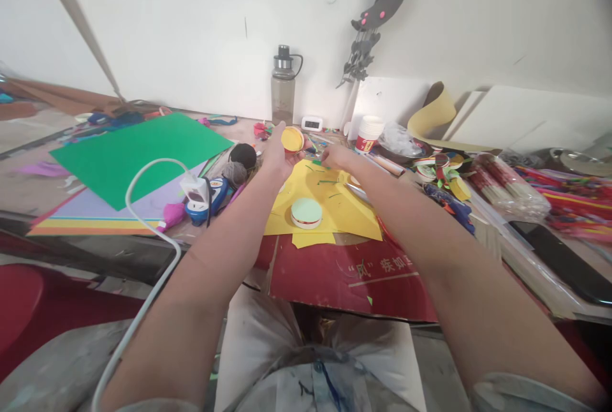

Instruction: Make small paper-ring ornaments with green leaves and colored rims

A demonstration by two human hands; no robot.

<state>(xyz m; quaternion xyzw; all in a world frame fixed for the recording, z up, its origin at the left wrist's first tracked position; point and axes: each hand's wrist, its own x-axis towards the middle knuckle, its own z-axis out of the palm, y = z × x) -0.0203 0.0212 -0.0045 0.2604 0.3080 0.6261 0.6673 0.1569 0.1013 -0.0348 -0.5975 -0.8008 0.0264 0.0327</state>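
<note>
Above the back of the yellow paper (287, 224), my left hand (277, 160) grips a shallow round paper-cup piece (292, 139) with a yellow face turned toward me. My right hand (340, 157) is just to its right, fingers pinched at a small green paper piece (317, 162); the fingertips are partly hidden. Thin green paper strips (327, 182) lie scattered on the yellow paper. Closer to me sits a second round piece (306, 213) with a pale green top and a white rim. A light-coloured, blade-like object (356, 191) lies partly under my right forearm.
A red board (335, 278) lies under the yellow paper. On the left are green sheets (143, 150), a blue power strip (206, 203) and a white cable (167, 240). Behind stand a water bottle (283, 90), a small clock (312, 124) and paper cups (370, 133). A phone (559, 259) lies right.
</note>
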